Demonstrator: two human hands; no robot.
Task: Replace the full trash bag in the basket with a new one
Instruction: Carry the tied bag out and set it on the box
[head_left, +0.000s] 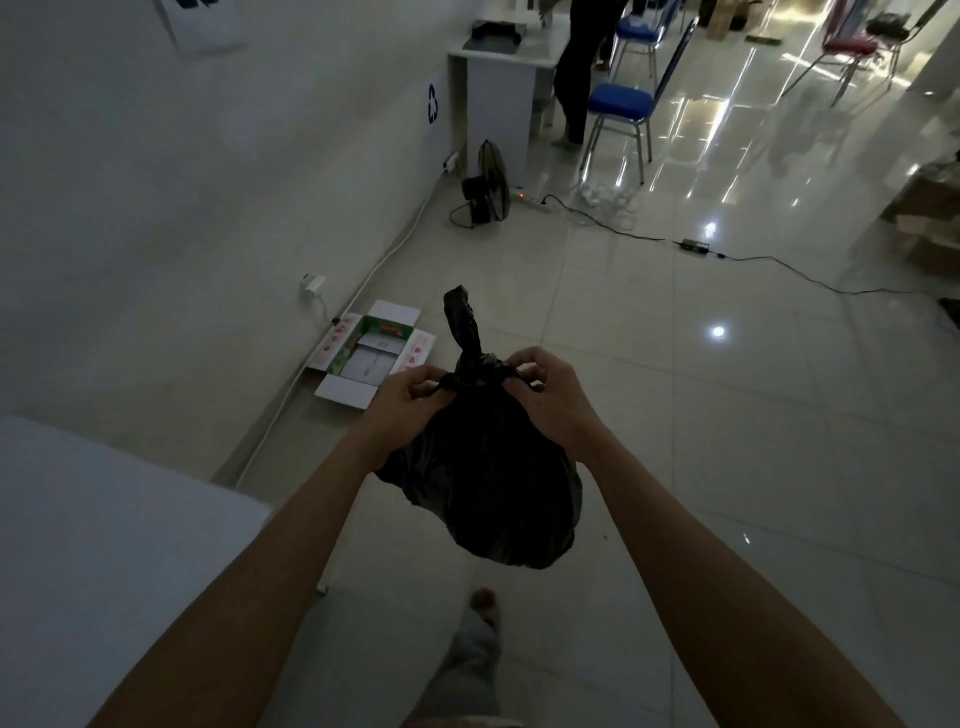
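A full black trash bag (488, 483) hangs in the air in front of me, bulging at the bottom. Its neck is gathered and knotted, with a twisted tail of plastic sticking up above the knot. My left hand (410, 397) pinches the left side of the knot. My right hand (545, 389) pinches the right side. Both hands hold the bag above the tiled floor. No basket is in view.
An open cardboard box (374, 353) lies on the floor by the left wall. A white surface (104, 519) fills the lower left. Farther back stand a floor fan (491, 182), a white desk (498, 67), blue chairs (621, 111) and a person's legs. Cables cross the floor.
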